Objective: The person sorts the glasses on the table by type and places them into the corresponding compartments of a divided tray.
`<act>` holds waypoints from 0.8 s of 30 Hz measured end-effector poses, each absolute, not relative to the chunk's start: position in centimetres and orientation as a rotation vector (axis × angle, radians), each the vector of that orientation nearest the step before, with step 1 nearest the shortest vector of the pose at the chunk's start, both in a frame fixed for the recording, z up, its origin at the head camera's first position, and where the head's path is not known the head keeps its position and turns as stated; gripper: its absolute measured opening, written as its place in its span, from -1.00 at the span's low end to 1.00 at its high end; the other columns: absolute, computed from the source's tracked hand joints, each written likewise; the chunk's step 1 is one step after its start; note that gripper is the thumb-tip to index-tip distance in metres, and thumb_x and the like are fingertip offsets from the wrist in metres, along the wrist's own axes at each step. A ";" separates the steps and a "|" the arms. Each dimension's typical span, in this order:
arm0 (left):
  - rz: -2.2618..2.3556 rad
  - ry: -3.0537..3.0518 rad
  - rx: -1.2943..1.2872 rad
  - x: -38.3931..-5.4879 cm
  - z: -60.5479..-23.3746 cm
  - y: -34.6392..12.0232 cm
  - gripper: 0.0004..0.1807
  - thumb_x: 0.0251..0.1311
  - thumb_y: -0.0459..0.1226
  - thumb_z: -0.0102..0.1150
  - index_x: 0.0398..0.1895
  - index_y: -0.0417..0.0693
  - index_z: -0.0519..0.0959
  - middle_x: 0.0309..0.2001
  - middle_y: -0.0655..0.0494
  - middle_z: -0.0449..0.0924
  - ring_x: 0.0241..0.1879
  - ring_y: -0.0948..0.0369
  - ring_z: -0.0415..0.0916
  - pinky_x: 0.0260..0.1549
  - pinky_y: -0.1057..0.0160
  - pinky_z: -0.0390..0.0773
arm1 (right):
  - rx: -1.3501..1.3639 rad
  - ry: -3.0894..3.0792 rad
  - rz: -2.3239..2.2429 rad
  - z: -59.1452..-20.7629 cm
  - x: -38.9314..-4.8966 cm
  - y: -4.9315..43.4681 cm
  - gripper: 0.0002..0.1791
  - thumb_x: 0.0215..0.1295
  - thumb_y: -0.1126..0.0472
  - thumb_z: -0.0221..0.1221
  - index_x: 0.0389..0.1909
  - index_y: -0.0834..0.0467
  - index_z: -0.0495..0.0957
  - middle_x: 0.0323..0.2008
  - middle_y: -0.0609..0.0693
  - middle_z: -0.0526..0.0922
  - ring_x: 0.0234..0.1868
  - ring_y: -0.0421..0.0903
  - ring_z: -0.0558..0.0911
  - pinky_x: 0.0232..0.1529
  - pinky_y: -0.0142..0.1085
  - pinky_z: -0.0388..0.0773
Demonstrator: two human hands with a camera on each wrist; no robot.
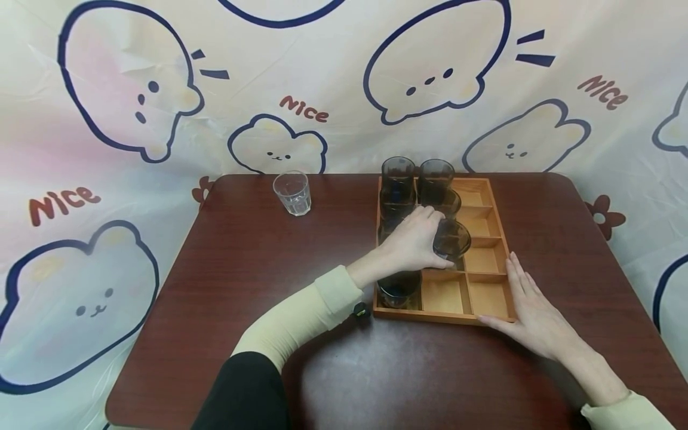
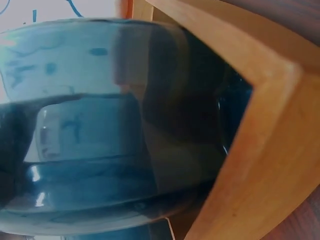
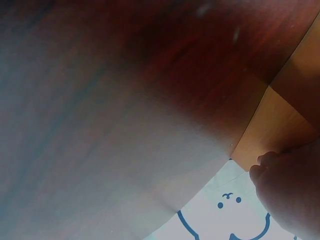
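My left hand (image 1: pixel 411 242) is over the wooden compartment tray (image 1: pixel 424 316), its thumb and fingers gripping a dark tinted glass (image 1: pixel 454 240) in the middle column. Other dark glasses (image 1: pixel 398 173) stand in the left and middle columns, some partly hidden behind that hand. A dark glass (image 2: pixel 100 130) fills much of the left wrist view, close inside the tray's corner. With fingers extended, my right hand (image 1: pixel 543 325) rests against the tray's right side near the front corner; part of it (image 3: pixel 290 190) shows in the right wrist view beside the tray wall.
A clear glass (image 1: pixel 294 194) stands apart at the back left of the brown table (image 1: pixel 242 257). A small dark round object (image 1: pixel 361 309) lies by the tray's front left corner. Behind the table hangs a pale printed cloth (image 1: pixel 344 77).
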State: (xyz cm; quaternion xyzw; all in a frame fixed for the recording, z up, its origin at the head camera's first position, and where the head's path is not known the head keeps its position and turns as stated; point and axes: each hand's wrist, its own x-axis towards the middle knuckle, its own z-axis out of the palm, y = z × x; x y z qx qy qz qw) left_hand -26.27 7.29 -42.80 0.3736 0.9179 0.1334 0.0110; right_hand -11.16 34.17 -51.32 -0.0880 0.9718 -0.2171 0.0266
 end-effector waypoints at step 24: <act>0.203 3.163 1.046 -25.9 -40.3 2.6 -0.01 0.53 0.47 -0.15 0.68 -0.04 0.34 0.64 -0.11 0.38 0.71 -0.06 0.20 0.78 -0.15 0.00 | -0.285 2.983 -0.688 -51.2 -11.1 34.2 0.46 0.38 -0.31 0.41 0.79 0.22 -0.45 0.82 0.26 -0.42 0.79 0.43 -0.11 0.82 0.07 -0.32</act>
